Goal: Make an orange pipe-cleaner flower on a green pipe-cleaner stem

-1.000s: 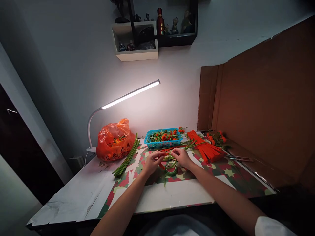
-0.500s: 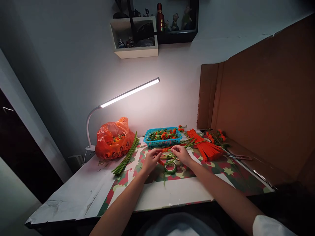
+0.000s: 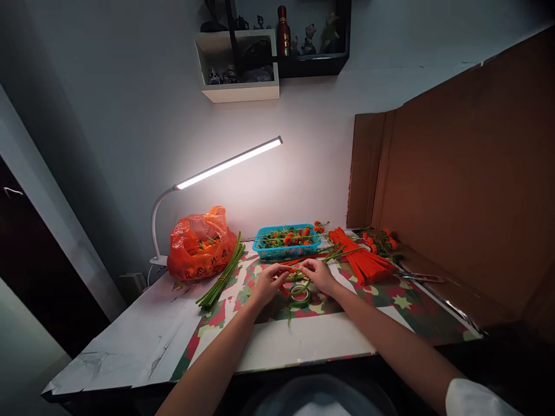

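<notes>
Between my two hands is a small orange fuzzy piece [image 3: 293, 270] that looks like a pipe cleaner. My left hand [image 3: 269, 283] pinches its left side, thumb and fingers together. The fingertips of my right hand [image 3: 318, 274] close on its other side; a green stem shows just under them. An orange end hangs below my left fingers. Beneath the hands lies a roll of green tape [image 3: 307, 299], a loose tail pointing toward me. Loose green stems [image 3: 336, 252] stretch away behind my right hand. My fingers partly hide the worked piece.
Behind the hands stands a blue basket [image 3: 286, 251] of orange flowers. Leftward are a green stem bundle [image 3: 223, 277], a red plastic bag [image 3: 199, 263] and a lamp [image 3: 229, 163]. Rightward lie orange pipe cleaners [image 3: 362, 257], more flowers [image 3: 381, 240], scissors [image 3: 422, 277] and a cardboard sheet [image 3: 455, 173].
Both hands have shifted slightly and come nearer each other around the orange piece. The orange end under my left hand now hangs closer to the tape roll.
</notes>
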A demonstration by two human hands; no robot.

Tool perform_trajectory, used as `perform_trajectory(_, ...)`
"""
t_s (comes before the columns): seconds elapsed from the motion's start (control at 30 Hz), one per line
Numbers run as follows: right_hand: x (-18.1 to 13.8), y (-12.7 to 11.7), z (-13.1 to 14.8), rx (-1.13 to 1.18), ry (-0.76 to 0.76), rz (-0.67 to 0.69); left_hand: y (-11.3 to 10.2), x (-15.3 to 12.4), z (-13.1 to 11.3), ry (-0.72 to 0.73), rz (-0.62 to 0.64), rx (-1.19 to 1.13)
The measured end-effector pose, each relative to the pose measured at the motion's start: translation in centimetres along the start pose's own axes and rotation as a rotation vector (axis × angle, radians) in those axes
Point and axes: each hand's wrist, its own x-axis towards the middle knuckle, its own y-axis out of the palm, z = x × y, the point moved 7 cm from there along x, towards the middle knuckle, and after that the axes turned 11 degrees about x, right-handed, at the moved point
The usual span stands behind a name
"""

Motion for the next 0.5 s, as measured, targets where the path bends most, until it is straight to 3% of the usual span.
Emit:
perform_trajectory(0.23, 0.8, -2.0, -2.5, 0.126, 0.091, -0.23, -0.1, 0.2, 1.0, -0.101, -0.034, -0.082)
perform_trajectory(0.4, 0.6, -1.5, -3.0, 0.231, 0.126, -0.209, -0.7, 0.3, 1.6, -0.166, -0.149, -0.144)
perform_trajectory(0.5, 0.3, -1.5, -1.9, 0.142, 0.076, -0.206, -1.1, 0.2, 1.7, -0.177, -0.187, -0.13)
